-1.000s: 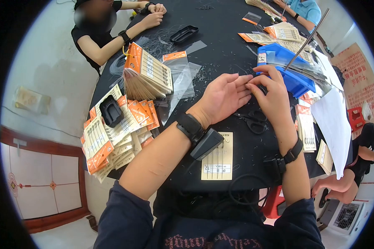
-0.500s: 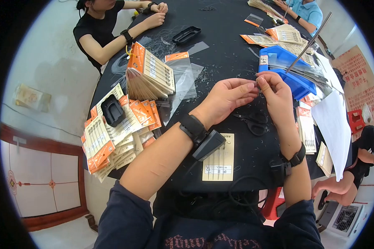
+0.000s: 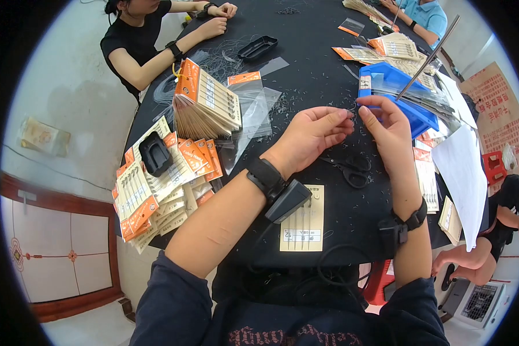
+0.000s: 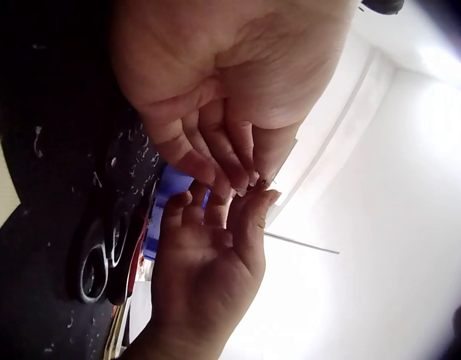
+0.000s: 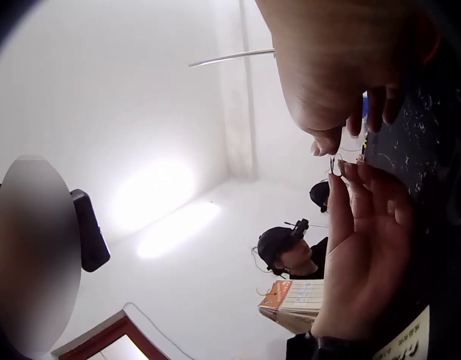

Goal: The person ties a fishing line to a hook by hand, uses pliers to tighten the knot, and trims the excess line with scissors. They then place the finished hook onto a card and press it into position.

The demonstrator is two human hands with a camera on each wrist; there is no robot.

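My two hands meet fingertip to fingertip above the black table. My left hand pinches a tiny dark hook between thumb and forefinger; the hook also shows at the meeting fingertips in the left wrist view. My right hand pinches at the same spot from the right, its index finger curled over. How much of the hook each hand holds is hidden by the fingers. Under my left wrist a cream card with thin metal pieces lies flat. Black scissors lie below my hands.
A blue bin stands just right of my hands. Left are a thick stack of orange-topped cards, clear bags, a spread card pile and a black tray. Another tray lies far back. White sheets overhang right. Other people sit around.
My left hand went from flat, straight fingers to a thumb-and-forefinger pinch. My right hand lifted slightly and drew a little to the right, so the fingertips now barely meet.
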